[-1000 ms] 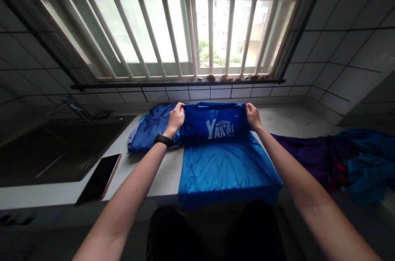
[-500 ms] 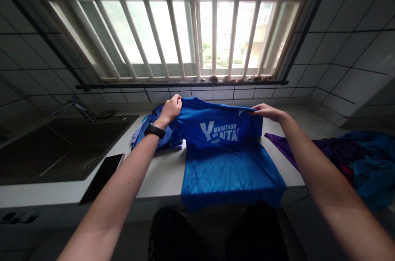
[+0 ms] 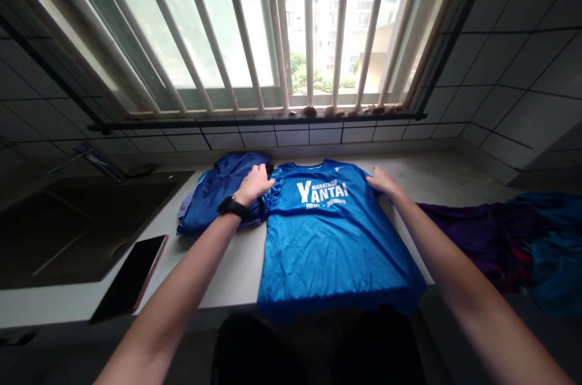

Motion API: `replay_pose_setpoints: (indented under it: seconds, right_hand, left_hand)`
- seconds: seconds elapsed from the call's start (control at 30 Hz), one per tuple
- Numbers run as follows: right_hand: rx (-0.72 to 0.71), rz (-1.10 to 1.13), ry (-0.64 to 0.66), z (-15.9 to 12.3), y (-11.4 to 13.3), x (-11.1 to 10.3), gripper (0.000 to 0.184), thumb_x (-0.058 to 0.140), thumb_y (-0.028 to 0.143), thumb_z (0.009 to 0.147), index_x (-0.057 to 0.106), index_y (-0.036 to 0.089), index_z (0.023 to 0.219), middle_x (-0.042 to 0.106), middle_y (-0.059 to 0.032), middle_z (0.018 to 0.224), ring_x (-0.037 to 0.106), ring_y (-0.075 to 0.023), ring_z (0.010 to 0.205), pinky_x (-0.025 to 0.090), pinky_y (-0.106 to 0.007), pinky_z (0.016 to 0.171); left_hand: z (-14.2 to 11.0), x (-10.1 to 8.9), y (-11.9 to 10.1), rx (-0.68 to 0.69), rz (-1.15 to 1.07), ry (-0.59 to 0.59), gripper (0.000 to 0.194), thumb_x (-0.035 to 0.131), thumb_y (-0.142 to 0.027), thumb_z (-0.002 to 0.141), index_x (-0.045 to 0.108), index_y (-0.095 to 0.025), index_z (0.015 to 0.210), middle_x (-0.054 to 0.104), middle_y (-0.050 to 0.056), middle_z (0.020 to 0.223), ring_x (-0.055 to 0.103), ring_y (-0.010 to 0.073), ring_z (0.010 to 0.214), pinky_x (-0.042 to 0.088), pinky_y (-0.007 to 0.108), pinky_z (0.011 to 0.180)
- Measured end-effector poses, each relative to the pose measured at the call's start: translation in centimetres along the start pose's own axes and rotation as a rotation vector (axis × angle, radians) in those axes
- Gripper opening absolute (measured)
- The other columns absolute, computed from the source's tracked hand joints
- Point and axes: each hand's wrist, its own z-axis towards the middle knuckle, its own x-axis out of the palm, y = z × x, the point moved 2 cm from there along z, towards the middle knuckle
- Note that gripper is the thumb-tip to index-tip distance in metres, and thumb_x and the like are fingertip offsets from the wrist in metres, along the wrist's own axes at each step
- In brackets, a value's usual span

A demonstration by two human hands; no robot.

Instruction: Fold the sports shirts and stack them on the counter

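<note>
Left arm reaches forward and slightly inward from the near edge of the bench (image 3: pixel 227 288), a black watch (image 3: pixel 233 207) on the wrist. The left hand (image 3: pixel 253 184) lies palm down and open, fingers spread and pointing toward the shirt, resting on a folded dark blue garment (image 3: pixel 218 194); fingertips end at the shirt's near-side shoulder edge, not gripping. Right arm extends forward from the right side. The right hand (image 3: pixel 383 181) is also palm down and open, fingers lightly on the far shoulder of the shirt, no pinch visible.

A bright blue T-shirt (image 3: pixel 331 245) lies flat on the bench, front up, between the hands, with collar toward the window and hem at the near bench edge. White lettering reads "MARATHON YANTAI". Its sleeves are not clearly visible.

Left of the dark blue garment: a smartphone (image 3: pixel 130 277) lying face up on the bench, and a dark sink (image 3: pixel 77 227) beyond it. Right of the shirt: a purple garment (image 3: pixel 473 239) and a crumpled teal garment (image 3: pixel 555 245). Barred window (image 3: pixel 273 27) and tiled wall (image 3: pixel 500 70) behind.
</note>
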Motion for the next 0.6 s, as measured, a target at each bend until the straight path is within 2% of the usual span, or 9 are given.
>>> replay_pose_setpoints:
  seconds: [0.07,0.17,0.23,0.3,0.37,0.43,0.53,0.6]
  right_hand:
    - [0.023,0.001,0.005,-0.6,-2.2,0.0,0.052,0.077,0.043,0.071,0.069,0.016,0.114,0.069,-0.0228,0.115,0.062,-0.0398,0.117,0.049,-0.049,0.098]
    - [0.046,0.066,0.055,-1.8,-4.0,-0.6,0.030,0.080,0.041,0.067,0.070,0.020,0.086,0.073,-0.0147,0.090,0.068,-0.0353,0.102,0.052,-0.045,0.091]
    - [0.140,0.186,0.031,-2.6,-4.4,-1.0,0.018,0.077,0.034,0.070,0.065,0.021,0.072,0.069,-0.0101,0.075,0.069,-0.0306,0.089,0.052,-0.041,0.087]
    - [0.255,0.306,-0.059,-3.3,-4.6,-1.6,0.015,0.070,0.029,0.075,0.061,0.021,0.067,0.066,-0.0081,0.068,0.067,-0.0270,0.080,0.052,-0.039,0.081]
    - [0.323,0.374,-0.154,-4.0,-4.7,-2.2,0.015,0.062,0.029,0.081,0.057,0.022,0.070,0.065,-0.0087,0.068,0.065,-0.0256,0.077,0.052,-0.037,0.076]
    - [0.345,0.395,-0.231,-4.4,-4.6,-2.9,0.011,0.057,0.030,0.084,0.055,0.022,0.077,0.067,-0.0113,0.076,0.065,-0.0265,0.082,0.051,-0.036,0.073]
    - [0.355,0.421,-0.342,-5.0,-3.9,-3.8,0.009,0.056,0.031,0.084,0.053,0.022,0.086,0.070,-0.0155,0.091,0.065,-0.0296,0.094,0.051,-0.036,0.076]
    - [0.295,0.438,-0.388,-5.6,-2.8,-4.0,0.013,0.057,0.034,0.084,0.054,0.023,0.090,0.070,-0.0141,0.097,0.065,-0.0293,0.097,0.051,-0.036,0.081]
  left_hand:
    - [-2.7,0.3,2.0,0.015,0.110,0.041,0.065,0.070,-0.051,0.082,0.056,-0.005,0.126,0.060,0.028,0.128,0.061,0.0401,0.119,0.048,0.041,0.097]
    - [-5.8,0.9,3.6,0.055,0.198,0.041,0.069,0.068,-0.064,0.080,0.060,-0.008,0.117,0.063,0.025,0.119,0.060,0.0391,0.115,0.047,0.041,0.097]
    - [-7.0,1.3,3.3,0.094,0.234,-0.013,0.060,0.064,-0.063,0.084,0.063,-0.011,0.114,0.063,0.022,0.117,0.060,0.0371,0.114,0.048,0.040,0.096]
    - [-7.5,1.9,2.3,0.129,0.274,-0.054,0.044,0.061,-0.052,0.088,0.066,-0.014,0.109,0.063,0.020,0.116,0.059,0.0359,0.113,0.048,0.040,0.093]
    - [-7.6,2.3,1.4,0.156,0.293,-0.078,0.026,0.055,-0.036,0.092,0.067,-0.016,0.103,0.064,0.020,0.114,0.060,0.0350,0.111,0.049,0.040,0.090]
    - [-7.5,2.5,1.1,0.148,0.263,-0.119,0.022,0.047,-0.024,0.093,0.066,-0.016,0.099,0.065,0.019,0.111,0.060,0.0336,0.110,0.048,0.040,0.089]
    - [-7.2,2.4,1.6,0.111,0.096,-0.175,0.025,0.037,-0.022,0.096,0.062,-0.018,0.100,0.067,0.016,0.102,0.064,0.0292,0.102,0.049,0.037,0.087]
    - [-7.2,2.5,2.1,0.121,-0.050,-0.173,0.026,0.034,-0.025,0.098,0.059,-0.019,0.102,0.068,0.013,0.097,0.066,0.0265,0.094,0.050,0.036,0.085]
